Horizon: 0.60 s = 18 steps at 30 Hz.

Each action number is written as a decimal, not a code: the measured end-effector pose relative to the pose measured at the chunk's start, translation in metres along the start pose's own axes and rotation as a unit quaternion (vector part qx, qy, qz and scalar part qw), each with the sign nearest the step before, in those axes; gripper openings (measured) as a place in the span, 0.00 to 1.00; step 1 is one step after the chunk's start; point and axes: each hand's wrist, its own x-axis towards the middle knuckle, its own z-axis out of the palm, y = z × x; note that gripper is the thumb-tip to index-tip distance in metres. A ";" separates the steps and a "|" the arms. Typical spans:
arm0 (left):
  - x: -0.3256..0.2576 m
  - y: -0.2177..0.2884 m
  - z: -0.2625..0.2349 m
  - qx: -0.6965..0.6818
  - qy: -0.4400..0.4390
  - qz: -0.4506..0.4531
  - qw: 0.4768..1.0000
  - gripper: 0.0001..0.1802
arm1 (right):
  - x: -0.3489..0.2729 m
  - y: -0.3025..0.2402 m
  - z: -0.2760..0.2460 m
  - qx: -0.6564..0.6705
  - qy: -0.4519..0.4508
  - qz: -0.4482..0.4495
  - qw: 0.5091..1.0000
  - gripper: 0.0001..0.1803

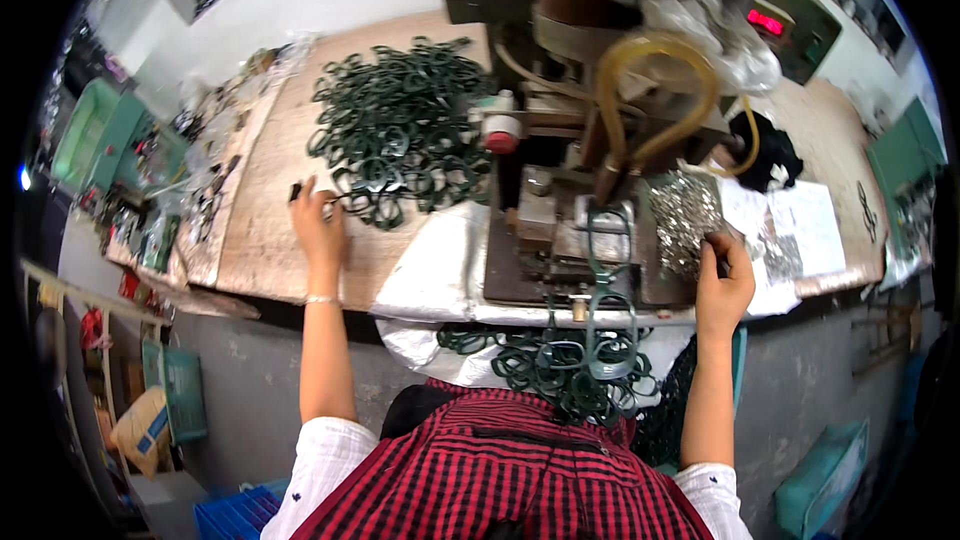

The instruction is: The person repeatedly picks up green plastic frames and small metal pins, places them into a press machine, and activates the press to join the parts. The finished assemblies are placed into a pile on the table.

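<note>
stock, bench point(265, 260): one large heap of dark green frames point(395, 125), left of the press point(535, 215), loose and overlapping, too many to count.

stock, front edge: a second, smaller heap point(570, 370) of like frames, below the bench edge, between the forearms and in front of the apron point(500, 460).

at the press: two rings, one beyond the other, apparently a single frame point(605, 280), reaching out over the bench edge.

parts: a tray point(662, 292) of small shiny metal pieces point(685, 215), right of the press; paper point(815, 225) beside it.

progress, by judgement: mid-batch, one frame at the press, plenty in both heaps. which heap is finished and which waiting cannot be told; no fitted piece can be made out on any frame at this size.

left hand point(320, 225): over the bench at the near left edge of the bench heap, fingers bent and fairly narrow; a dark bit shows at the fingertips, whether gripped cannot be told. nearest frames just beside it; press frame well apart.

right hand point(728, 275): at the tray's right side, thumb and forefinger drawn close; whether a piece is pinched cannot be told. press frame lies to its left, beyond the tray.
</note>
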 end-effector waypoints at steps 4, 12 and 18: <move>-0.001 0.040 -0.017 -0.163 0.056 -0.078 0.982 0.05 | -0.005 -0.008 -0.018 0.014 -0.018 0.009 1.000 0.05; 0.004 0.131 0.007 -0.460 -0.052 -0.183 0.867 0.10 | 0.029 -0.117 0.040 0.334 -0.177 0.086 0.922 0.18; 0.026 0.243 -0.085 -0.742 0.038 -0.047 0.667 0.06 | 0.022 -0.126 0.045 0.390 -0.158 0.123 0.899 0.26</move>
